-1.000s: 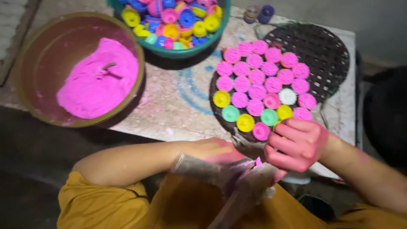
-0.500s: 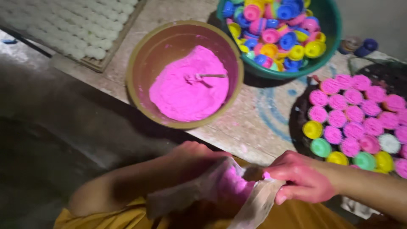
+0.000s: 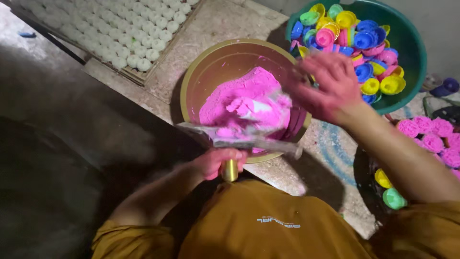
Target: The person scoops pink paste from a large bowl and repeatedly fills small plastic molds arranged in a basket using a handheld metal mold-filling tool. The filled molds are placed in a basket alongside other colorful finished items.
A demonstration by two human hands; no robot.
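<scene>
A brass-coloured bowl (image 3: 191, 81) holds a heap of bright pink powder (image 3: 249, 98) with a pale scoop lying in it. My left hand (image 3: 215, 162) is closed around a short brass tube (image 3: 230, 170) at the bowl's near rim. A crumpled clear plastic sheet (image 3: 239, 139), dusted pink, stretches above that hand across the rim. My right hand (image 3: 328, 84), stained pink and blurred, hovers over the bowl's right side with its fingers pointing left at the powder. Whether it grips anything is unclear.
A green basin (image 3: 407, 29) at the back right holds several coloured plastic caps. A round dark rack (image 3: 369, 168) at the right carries pink-filled caps (image 3: 431, 136), plus a yellow and a green one. A tray of small white rounds (image 3: 129, 33) lies at the back left.
My right hand has risen from my lap to above the bowl. My left hand now holds the brass tube at the bowl's rim. The view has swung left and closer.
</scene>
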